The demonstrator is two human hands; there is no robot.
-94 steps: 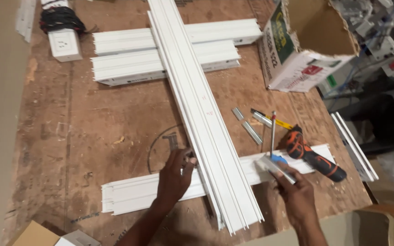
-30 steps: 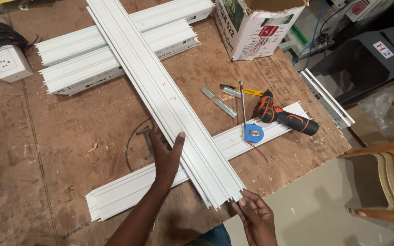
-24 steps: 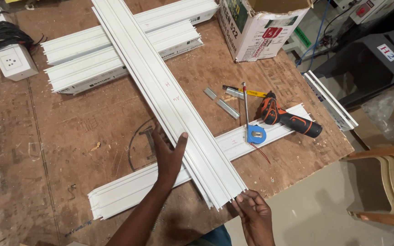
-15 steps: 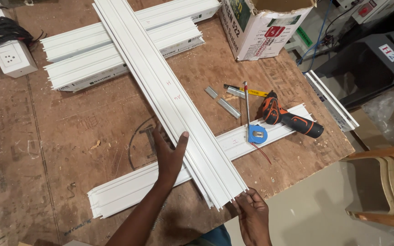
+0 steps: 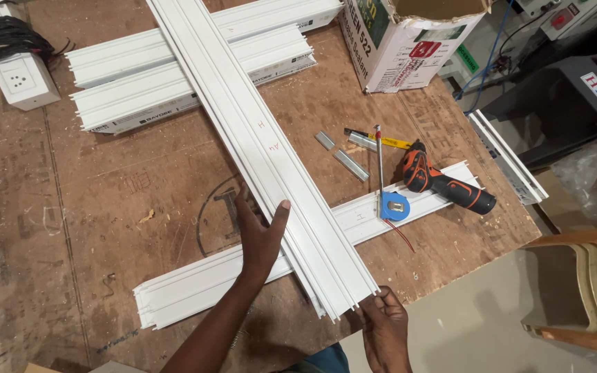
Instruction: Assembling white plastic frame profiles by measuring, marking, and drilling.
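On the wooden table (image 5: 70,228), long white channels (image 5: 257,145) diagonal, near end in right hand (image 5: 385,331)'s grip, left hand (image 5: 260,235) flat.

White on worn brown, as I see it from my end.

The long channel strips (image 5: 271,159) are plain white, two with small red marks; the counter (image 5: 105,200) is scuffed reddish-brown with pale scratches. I see an orange-and-black drill (image 5: 447,183), a blue tape measure (image 5: 395,206), a white socket block (image 5: 25,79) with black cord, a white-and-green carton (image 5: 409,48), and an orange chair (image 5: 589,290).
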